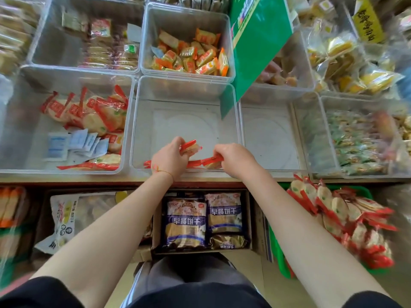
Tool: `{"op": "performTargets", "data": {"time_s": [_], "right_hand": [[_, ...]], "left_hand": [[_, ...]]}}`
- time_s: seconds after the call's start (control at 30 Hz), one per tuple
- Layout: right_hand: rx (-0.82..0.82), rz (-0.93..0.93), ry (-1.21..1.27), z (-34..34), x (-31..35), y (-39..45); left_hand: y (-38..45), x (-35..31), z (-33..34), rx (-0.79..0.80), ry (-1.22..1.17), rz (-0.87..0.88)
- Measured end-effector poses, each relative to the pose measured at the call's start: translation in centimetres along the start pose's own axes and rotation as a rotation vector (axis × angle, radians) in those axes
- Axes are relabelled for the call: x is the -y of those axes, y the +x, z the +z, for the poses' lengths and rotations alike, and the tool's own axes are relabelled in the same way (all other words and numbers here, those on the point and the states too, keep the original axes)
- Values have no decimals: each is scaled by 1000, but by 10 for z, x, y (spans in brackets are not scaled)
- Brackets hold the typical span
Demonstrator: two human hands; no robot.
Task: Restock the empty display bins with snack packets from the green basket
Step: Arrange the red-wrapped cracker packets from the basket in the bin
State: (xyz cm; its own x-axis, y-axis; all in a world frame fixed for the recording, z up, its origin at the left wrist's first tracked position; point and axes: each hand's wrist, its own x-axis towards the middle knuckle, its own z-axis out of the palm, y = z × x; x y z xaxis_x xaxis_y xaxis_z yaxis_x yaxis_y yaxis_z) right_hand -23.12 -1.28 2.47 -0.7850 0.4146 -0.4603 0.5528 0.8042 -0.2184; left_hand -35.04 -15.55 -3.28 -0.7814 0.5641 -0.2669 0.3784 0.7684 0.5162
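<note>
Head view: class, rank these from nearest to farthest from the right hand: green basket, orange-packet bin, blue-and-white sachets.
1. Green plastic basket, lower right of the right hand.
2. Blue-and-white sachets, left bin.
3. Clear bin of orange packets, back row.

A wooden bench (pixel 93 180) is seen running across the view, its front edge worn and brownish. Below it, an open cardboard box (pixel 249 218) of blue-labelled bags is set on a pale floor (pixel 251 270). A green sign board (pixel 258 41) is propped at a tilt above the bench. Even, soft light is cast throughout; no walls or windows are shown.
</note>
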Motion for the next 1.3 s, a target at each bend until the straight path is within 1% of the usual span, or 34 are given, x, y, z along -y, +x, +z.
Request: {"op": "performTargets", "data": {"time_s": [0.13,0.23,0.3,0.53,0.67,0.73,0.77,0.8,0.83,0.9,0.93,0.97,1.03,1.1,1.17,1.23,1.3], "right_hand": [[197,-8,-50,-5,2,13],[313,-41,37,-15,4,18],[321,-58,35,-16,5,21],[223,-18,-193,-1,1,33],[359,-39,-264,5,5,41],[423,-28,-254,6,5,46],[429,-19,-231,4,4,48],[413,-10,-208,0,5,50],[353,-6,-165,-5,6,51],[156,-47,-3,-11,11,52],[91,-89,92,-13,17,51],[67,-134,167,-13,22,49],[81,-167,241,-6,31,51],[66,-138,308,2,30,56],[8,-88,369,0,22,56],[-68,-48,344,-6,10,52],[-100,-8,230,-11,-2,48]], "left_hand": [[1,-1,0,40,53,-8],[2,-1,2,41,86,1],[2,-1,1,49,104,9],[2,-2,1,81,138,5],[2,-4,0,83,158,4],[2,-3,1,90,161,8],[3,-2,1,92,158,14],[3,-1,1,89,154,23],[2,-1,1,83,148,32],[1,0,1,60,130,56],[1,-1,-1,48,112,71],[0,-1,-2,48,88,82],[-1,0,-4,61,30,91],[0,3,-5,82,-50,62],[3,7,-4,112,-106,9],[5,7,-3,173,-12,8],[5,5,0,245,193,96]]}}
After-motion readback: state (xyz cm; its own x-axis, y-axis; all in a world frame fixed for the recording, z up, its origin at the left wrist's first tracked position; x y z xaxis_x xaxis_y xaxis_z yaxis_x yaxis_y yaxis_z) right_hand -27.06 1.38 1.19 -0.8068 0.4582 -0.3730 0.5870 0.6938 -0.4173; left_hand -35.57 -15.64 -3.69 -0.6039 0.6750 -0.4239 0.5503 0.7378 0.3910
